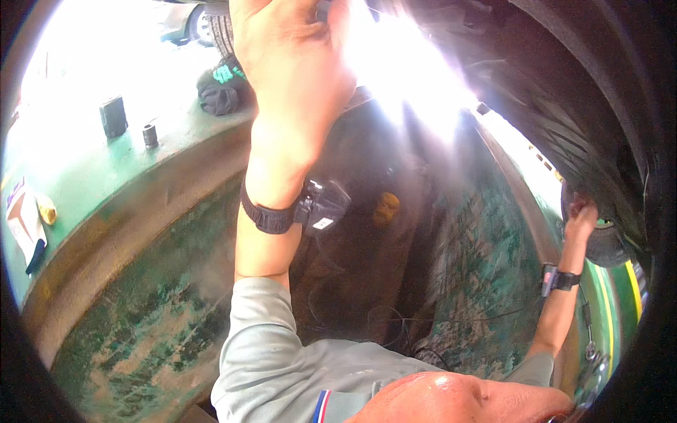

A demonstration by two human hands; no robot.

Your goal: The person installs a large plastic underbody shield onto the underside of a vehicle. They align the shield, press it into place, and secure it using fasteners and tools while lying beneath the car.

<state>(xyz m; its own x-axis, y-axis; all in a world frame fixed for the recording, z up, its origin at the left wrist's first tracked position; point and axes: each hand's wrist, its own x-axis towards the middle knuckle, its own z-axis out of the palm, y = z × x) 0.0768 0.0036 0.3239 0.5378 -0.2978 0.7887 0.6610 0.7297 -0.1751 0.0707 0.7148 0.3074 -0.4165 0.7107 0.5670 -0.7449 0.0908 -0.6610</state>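
My left hand (pixel 296 77) is raised at the top of the view, right beside a strong white glare. Its fingers look curled, but the frame edge and the glare cut them off, so what they hold is hidden. Far to the right, my right hand (pixel 581 217) reaches up to the dark underside of a vehicle (pixel 557 92). Those fingers are bent in close against a dark round part (pixel 606 243); anything inside them is too small to make out. Each wrist wears a black strap, and the left one carries a small black device (pixel 323 208).
Green, worn pit walls (pixel 148 331) curve around me. On the left ledge stand a dark cylinder (pixel 113 117) and a smaller socket-like piece (pixel 150 136). A black cloth bundle (pixel 220 92), a white packet (pixel 25 222) and a yellow item (pixel 46 209) lie there too. A car wheel (pixel 201 25) shows beyond.
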